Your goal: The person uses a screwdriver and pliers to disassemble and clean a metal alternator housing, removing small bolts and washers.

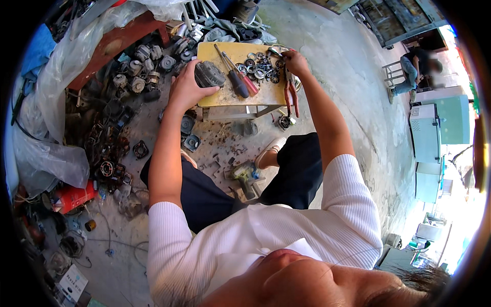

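Note:
My left hand [185, 88] grips a dark round motor part [208, 74] at the left edge of a small yellow wooden table [220, 96]. My right hand [295, 62] is closed on red-handled pliers [291, 95], whose handles hang down past the table's right edge. The pliers' jaws are hidden by my fingers. Two screwdrivers [237, 78] with dark and red handles lie across the tabletop between my hands. A heap of small metal rings and washers [260, 66] lies beside my right hand.
Several old motor parts [140, 69] litter the concrete floor on the left, beside clear plastic sheeting [56, 82] and a red bench [120, 38]. A cordless tool [244, 176] lies between my legs. A seated person [414, 69] and pale green cabinets [434, 128] are at the right.

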Tool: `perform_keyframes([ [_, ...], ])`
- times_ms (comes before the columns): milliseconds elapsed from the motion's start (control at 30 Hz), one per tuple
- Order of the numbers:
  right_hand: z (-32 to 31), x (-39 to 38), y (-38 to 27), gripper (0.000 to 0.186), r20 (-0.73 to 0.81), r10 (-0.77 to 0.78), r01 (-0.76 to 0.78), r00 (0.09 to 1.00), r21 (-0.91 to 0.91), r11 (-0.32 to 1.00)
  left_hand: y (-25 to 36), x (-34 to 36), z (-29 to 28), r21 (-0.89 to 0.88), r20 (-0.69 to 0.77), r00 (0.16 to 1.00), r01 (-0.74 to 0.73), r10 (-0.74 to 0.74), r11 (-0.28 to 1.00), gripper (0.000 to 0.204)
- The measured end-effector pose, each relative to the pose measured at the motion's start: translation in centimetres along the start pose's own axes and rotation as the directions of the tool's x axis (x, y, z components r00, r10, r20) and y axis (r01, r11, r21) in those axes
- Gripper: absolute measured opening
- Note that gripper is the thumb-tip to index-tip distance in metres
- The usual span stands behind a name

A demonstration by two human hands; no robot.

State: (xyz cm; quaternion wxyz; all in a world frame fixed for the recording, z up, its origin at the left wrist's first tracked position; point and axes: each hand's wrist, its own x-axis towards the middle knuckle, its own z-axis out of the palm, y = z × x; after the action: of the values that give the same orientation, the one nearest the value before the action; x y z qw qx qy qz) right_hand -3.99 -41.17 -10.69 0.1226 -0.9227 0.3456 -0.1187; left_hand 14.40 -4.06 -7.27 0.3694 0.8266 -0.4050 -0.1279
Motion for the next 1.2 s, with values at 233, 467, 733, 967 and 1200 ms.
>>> perform_keyframes([
  [233,-1.3,-1.4,-2.4,0.029,-0.123,-0.01,0.024,0.992,0.119,0.993,0.9,-0.5,-0.2,0.08,-0.055,0.999,0.005,-0.001,0.997,0.092],
  [467,-2.1,-9.7,-10.3,0.021,0.011,-0.112,0.102,0.994,0.324,0.941,1.4,-0.7,-0.2,0.119,-0.044,0.999,0.013,-0.008,0.993,0.094],
  [733,-2.9,-11.9,-14.2,0.026,0.04,-0.176,0.17,0.984,0.118,0.978,0.5,0.4,-0.4,0.06,0.016,0.999,0.051,-0.052,0.997,0.1],
  [967,-1.0,-10.7,-13.1,0.033,0.246,-0.167,0.181,0.955,-0.033,0.983,0.7,-0.6,-1.8,0.029,0.055,0.995,0.077,-0.079,0.997,0.095],
  [1200,-0.3,-11.5,-12.7,0.036,0.232,-0.193,0.214,0.953,-0.068,0.974,0.8,-1.8,-2.6,-0.007,0.069,0.994,0.089,-0.088,0.996,0.097],
])
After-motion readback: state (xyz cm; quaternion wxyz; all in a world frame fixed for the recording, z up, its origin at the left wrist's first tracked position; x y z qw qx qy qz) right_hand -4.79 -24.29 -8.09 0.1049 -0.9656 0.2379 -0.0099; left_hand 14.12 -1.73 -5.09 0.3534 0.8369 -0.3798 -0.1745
